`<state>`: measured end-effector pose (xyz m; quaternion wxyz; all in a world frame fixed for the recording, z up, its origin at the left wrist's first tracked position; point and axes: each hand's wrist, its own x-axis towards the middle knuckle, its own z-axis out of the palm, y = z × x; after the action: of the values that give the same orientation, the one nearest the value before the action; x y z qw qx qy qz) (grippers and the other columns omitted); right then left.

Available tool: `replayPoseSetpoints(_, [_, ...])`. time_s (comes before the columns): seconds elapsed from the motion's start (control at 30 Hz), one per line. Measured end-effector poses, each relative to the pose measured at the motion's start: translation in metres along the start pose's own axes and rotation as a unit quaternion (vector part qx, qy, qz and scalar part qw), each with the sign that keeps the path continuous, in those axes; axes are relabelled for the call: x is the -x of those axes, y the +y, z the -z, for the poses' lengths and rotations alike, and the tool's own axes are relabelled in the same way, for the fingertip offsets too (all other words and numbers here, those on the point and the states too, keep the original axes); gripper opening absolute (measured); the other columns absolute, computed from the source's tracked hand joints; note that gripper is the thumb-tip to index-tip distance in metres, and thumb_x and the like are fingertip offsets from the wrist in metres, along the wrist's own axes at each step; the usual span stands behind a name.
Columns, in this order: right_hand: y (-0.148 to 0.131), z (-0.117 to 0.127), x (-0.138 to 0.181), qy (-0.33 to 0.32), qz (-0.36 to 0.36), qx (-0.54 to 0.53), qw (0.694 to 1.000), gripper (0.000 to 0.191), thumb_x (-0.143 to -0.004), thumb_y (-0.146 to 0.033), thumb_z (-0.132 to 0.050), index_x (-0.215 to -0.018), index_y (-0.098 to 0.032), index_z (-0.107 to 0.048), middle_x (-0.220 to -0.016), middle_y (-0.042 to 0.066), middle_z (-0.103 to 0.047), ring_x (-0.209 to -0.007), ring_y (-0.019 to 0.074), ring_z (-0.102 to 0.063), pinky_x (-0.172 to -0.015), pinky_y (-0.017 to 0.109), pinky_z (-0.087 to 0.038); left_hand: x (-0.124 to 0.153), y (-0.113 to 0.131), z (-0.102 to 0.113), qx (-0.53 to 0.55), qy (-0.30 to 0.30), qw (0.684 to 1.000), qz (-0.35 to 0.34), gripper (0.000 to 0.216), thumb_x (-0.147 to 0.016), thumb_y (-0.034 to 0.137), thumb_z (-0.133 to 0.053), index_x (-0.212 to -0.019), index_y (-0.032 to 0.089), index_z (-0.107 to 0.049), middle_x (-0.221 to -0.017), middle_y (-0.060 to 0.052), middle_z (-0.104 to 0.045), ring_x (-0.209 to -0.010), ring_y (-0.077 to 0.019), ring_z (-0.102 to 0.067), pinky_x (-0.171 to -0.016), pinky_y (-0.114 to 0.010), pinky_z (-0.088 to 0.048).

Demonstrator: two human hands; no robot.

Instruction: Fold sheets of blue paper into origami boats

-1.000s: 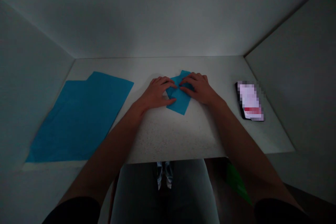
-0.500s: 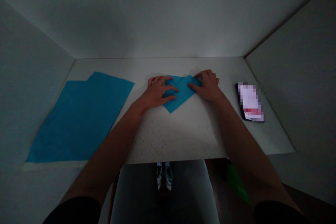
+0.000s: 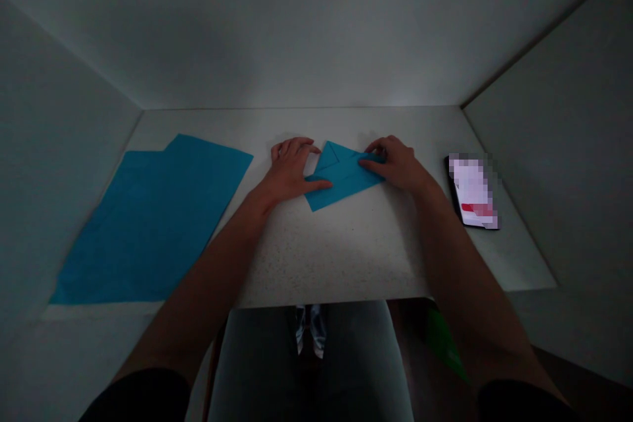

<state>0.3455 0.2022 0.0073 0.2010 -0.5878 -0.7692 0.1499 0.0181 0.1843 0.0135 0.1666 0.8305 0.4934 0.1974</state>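
Observation:
A small folded sheet of blue paper point(image 3: 341, 181) lies on the white tabletop between my hands, with crease lines and a pointed flap at its top. My left hand point(image 3: 289, 168) rests at its left edge, thumb stretched over the paper and the other fingers apart from the thumb, loosely bent beyond the edge. At the right end, my right hand point(image 3: 395, 161) pinches the paper's corner between thumb and fingers. Further left lies a larger blue sheet point(image 3: 158, 224), flat, with a notch at its upper left.
A phone point(image 3: 472, 191) with a lit, blurred screen lies at the right of the white table point(image 3: 341, 264). Walls stand behind and on both sides. My legs are below the front edge, and something green point(image 3: 445, 343) shows beneath on the right.
The folded paper has turned, its right end now lower and its flap pointing up. My left fingers have drawn back off the paper, leaving the thumb on it.

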Motion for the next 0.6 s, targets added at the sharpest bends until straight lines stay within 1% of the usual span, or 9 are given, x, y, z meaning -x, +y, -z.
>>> replayPoseSetpoints(0.13, [-0.005,0.004,0.000,-0.026,0.005,0.006,1.000,0.037,-0.093,-0.058,-0.075,-0.112,-0.026,-0.077,-0.124,0.017,-0.072,-0.115,0.0421,-0.069,-0.103,0.068,-0.054,-0.001,0.001,0.001,0.001,-0.008,1.000,0.003,0.072,-0.084,0.060,-0.097,-0.141,0.027,-0.067,-0.162,-0.016,-0.060,-0.157,-0.0426,-0.049,-0.133,-0.063,-0.028])
replayPoseSetpoints(0.23, [-0.009,0.008,0.001,-0.041,0.012,-0.023,0.999,0.030,-0.098,-0.054,-0.068,-0.109,-0.027,-0.072,-0.120,0.014,-0.075,-0.110,0.0388,-0.070,-0.104,0.066,-0.053,-0.001,0.001,0.001,0.000,-0.005,1.000,0.005,0.070,-0.083,0.059,-0.097,-0.138,0.027,-0.067,-0.159,-0.015,-0.062,-0.155,-0.0424,-0.050,-0.132,-0.062,-0.030])
replayPoseSetpoints(0.33, [-0.013,0.010,0.002,-0.051,0.011,-0.057,0.997,0.030,-0.102,-0.055,-0.061,-0.111,-0.027,-0.066,-0.113,0.012,-0.078,-0.102,0.0360,-0.071,-0.104,0.064,-0.054,-0.001,0.000,0.001,0.004,-0.001,1.000,0.004,0.067,-0.084,0.061,-0.096,-0.134,0.027,-0.067,-0.156,-0.015,-0.064,-0.152,-0.0419,-0.052,-0.130,-0.062,-0.031])
replayPoseSetpoints(0.43, [-0.017,0.013,0.004,-0.065,0.030,-0.115,0.991,0.033,-0.104,-0.058,-0.058,-0.116,-0.027,-0.064,-0.118,0.013,-0.078,-0.104,0.0352,-0.071,-0.100,0.058,-0.057,-0.001,0.000,0.002,0.008,0.000,1.000,0.005,0.064,-0.085,0.062,-0.095,-0.131,0.026,-0.067,-0.155,-0.015,-0.064,-0.151,-0.0416,-0.052,-0.130,-0.062,-0.031])
replayPoseSetpoints(0.5, [-0.018,0.015,0.006,-0.065,0.044,-0.155,0.985,0.035,-0.103,-0.058,-0.061,-0.121,-0.028,-0.064,-0.125,0.013,-0.077,-0.109,0.0349,-0.071,-0.097,0.054,-0.060,-0.001,0.001,0.002,0.006,-0.003,1.000,0.008,0.064,-0.085,0.061,-0.095,-0.130,0.026,-0.067,-0.156,-0.015,-0.064,-0.152,-0.0419,-0.052,-0.130,-0.061,-0.031])
replayPoseSetpoints(0.6, [-0.017,0.019,0.007,-0.050,0.073,-0.169,0.982,0.038,-0.095,-0.052,-0.072,-0.125,-0.028,-0.071,-0.132,0.013,-0.075,-0.118,0.0355,-0.070,-0.103,0.055,-0.059,-0.001,0.002,0.002,-0.001,-0.011,1.000,0.017,0.066,-0.084,0.060,-0.097,-0.132,0.026,-0.067,-0.158,-0.015,-0.063,-0.153,-0.0419,-0.051,-0.130,-0.060,-0.031])
